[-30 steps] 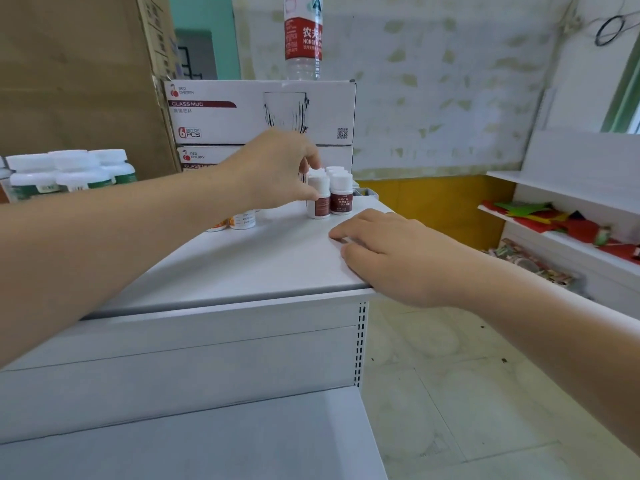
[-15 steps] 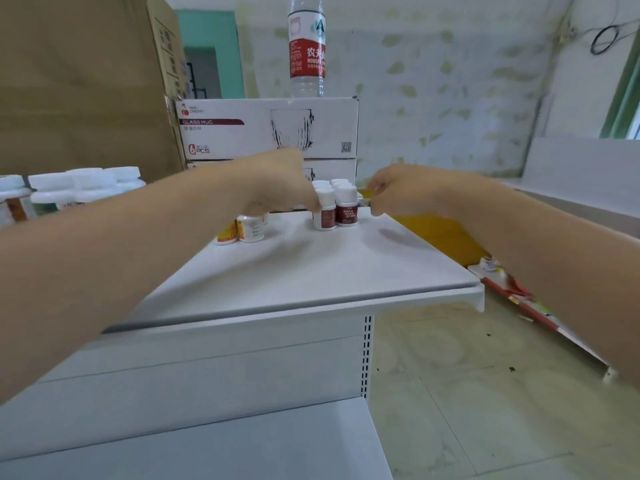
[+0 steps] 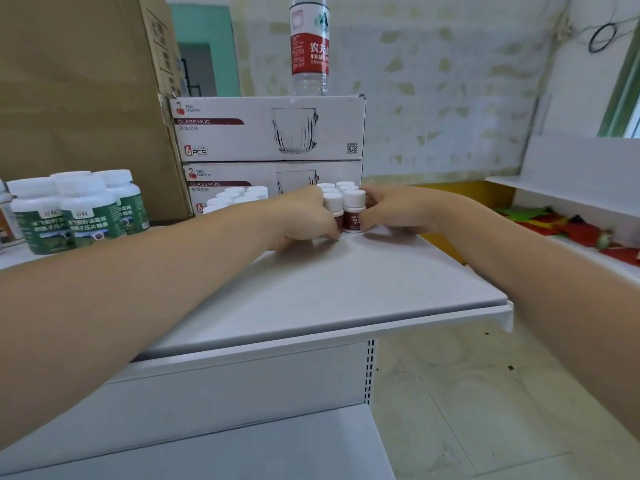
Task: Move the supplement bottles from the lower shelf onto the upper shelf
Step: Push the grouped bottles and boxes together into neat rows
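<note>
On my far left stand big bottles (image 3: 79,213) with green labels. My left hand (image 3: 304,216) is curled round the left side of the little bottles (image 3: 353,211). They have white caps and dark red labels. They stand close together at the back of the upper shelf (image 3: 346,289), in front of the glass mug boxes (image 3: 270,128). My right hand (image 3: 394,211) is curled round their right side. The lower shelf (image 3: 242,445) is down below, near me.
</note>
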`<action>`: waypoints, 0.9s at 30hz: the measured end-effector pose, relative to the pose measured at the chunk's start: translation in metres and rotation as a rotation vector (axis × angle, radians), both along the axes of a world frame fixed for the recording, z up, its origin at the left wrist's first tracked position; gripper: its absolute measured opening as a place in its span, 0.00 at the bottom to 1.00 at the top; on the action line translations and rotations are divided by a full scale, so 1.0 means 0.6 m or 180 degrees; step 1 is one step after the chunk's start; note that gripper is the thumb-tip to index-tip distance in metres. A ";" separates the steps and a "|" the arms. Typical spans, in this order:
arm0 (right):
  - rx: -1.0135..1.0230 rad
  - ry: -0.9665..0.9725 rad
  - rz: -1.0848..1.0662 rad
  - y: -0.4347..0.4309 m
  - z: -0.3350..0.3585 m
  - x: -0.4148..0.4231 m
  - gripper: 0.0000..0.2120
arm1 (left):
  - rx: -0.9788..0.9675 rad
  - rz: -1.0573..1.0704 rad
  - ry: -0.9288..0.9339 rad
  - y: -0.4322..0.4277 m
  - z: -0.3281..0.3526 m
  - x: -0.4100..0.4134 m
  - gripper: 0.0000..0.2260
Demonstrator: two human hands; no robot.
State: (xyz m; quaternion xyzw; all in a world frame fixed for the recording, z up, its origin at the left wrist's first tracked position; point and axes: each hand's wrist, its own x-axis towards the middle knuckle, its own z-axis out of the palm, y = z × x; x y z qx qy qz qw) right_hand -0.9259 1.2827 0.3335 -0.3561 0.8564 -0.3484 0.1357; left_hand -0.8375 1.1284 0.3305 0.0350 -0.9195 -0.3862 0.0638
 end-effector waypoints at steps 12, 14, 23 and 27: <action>-0.0147 -0.0423 0.0668 0.009 0.003 -0.052 0.32 | -0.0070 -0.0314 0.0086 -0.017 -0.010 -0.001 0.12; -0.0136 -0.0439 0.0734 0.008 0.003 -0.057 0.31 | -0.0008 -0.0374 0.0056 -0.019 -0.008 0.001 0.18; -0.0107 -0.0336 0.0897 0.013 0.003 -0.056 0.23 | -0.0019 -0.0432 0.0094 -0.028 -0.014 -0.009 0.11; 0.0052 -0.0286 0.0836 0.010 0.000 -0.047 0.20 | 0.0083 -0.0474 0.0062 -0.025 -0.013 -0.010 0.08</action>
